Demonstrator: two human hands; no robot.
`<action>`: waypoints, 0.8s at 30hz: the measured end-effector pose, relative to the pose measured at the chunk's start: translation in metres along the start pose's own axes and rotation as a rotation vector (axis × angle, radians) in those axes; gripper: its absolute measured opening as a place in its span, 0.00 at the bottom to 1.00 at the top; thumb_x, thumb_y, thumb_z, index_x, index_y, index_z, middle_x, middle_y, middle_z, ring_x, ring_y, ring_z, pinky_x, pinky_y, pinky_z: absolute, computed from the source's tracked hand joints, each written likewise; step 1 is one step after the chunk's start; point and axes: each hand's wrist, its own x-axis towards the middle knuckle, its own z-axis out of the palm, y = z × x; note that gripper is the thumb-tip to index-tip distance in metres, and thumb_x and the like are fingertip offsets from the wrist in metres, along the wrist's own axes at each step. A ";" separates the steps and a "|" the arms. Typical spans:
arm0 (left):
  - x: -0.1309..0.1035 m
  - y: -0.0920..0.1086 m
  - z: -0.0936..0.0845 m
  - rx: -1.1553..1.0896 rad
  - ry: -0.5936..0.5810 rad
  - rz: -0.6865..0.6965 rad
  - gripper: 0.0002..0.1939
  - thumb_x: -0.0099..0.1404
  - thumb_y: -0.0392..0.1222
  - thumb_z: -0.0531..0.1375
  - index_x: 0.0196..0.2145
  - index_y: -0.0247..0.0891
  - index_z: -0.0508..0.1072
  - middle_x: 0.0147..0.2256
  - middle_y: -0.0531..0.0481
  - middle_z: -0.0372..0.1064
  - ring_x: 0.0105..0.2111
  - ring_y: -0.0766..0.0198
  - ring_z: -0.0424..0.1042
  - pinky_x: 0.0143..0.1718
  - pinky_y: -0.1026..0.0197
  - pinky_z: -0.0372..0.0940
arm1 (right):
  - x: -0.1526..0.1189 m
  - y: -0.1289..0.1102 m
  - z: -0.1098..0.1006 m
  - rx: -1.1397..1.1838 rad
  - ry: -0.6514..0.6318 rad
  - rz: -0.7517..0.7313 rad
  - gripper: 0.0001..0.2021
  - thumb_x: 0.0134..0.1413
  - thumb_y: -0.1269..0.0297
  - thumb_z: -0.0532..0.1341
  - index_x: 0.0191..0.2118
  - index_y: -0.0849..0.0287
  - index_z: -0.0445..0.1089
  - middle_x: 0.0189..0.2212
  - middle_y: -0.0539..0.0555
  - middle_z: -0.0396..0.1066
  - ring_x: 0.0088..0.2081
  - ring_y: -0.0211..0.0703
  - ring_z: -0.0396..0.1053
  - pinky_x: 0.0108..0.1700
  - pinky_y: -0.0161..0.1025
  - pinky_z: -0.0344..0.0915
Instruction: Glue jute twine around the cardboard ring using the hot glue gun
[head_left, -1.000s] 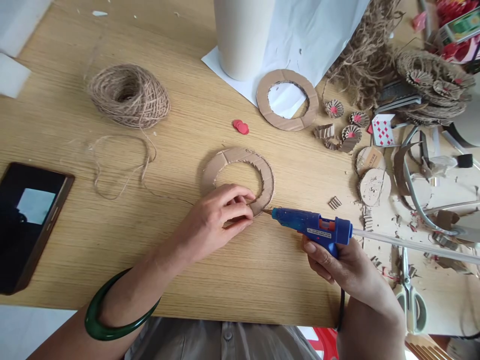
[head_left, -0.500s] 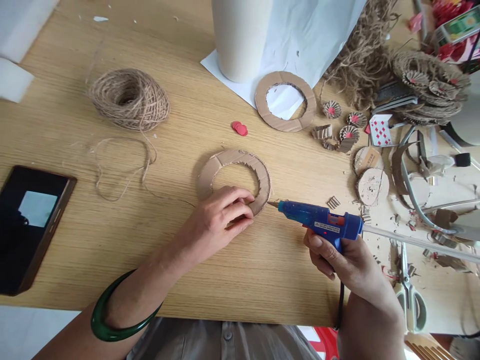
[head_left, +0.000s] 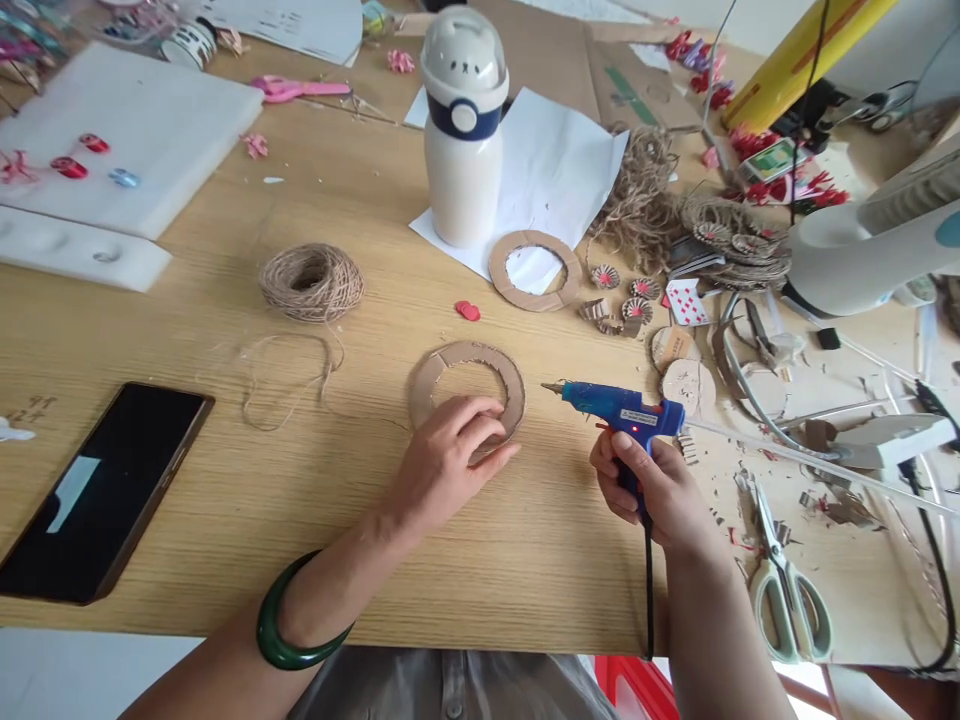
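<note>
My right hand (head_left: 645,485) grips a blue hot glue gun (head_left: 619,405) with a lit red light. A clear glue stick (head_left: 750,445) comes out of its back. The metal nozzle points left, a short gap from a cardboard ring (head_left: 429,378) lying flat on the table. Over the ring's near side lies my left hand (head_left: 454,455), its bent fingers holding the ring. Thin twine (head_left: 367,412) runs from a twine ball (head_left: 311,285) toward this hand; its end is hidden there. Red paper discs (head_left: 467,311) lie just beyond the ring.
Behind stand a white bottle (head_left: 463,180) and a second cardboard ring (head_left: 501,280). Corrugated rosettes (head_left: 604,277), wood slices (head_left: 688,388) and scissors (head_left: 784,590) clutter the right. A phone (head_left: 112,480) lies at left. The gun's black cord (head_left: 649,590) hangs over the table's front edge.
The glue gun's nozzle has drawn back from the ring's right edge, leaving a gap. My left hand stays on the ring, fingers slightly more spread. The view has tilted up, showing more of the table's back.
</note>
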 end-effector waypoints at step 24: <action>0.011 0.078 0.028 -0.775 -0.113 -0.394 0.23 0.66 0.43 0.64 0.57 0.36 0.68 0.52 0.38 0.74 0.52 0.52 0.75 0.57 0.49 0.70 | 0.005 0.028 0.021 -0.137 0.200 -0.313 0.28 0.54 0.33 0.61 0.34 0.57 0.76 0.32 0.55 0.78 0.37 0.48 0.75 0.44 0.43 0.71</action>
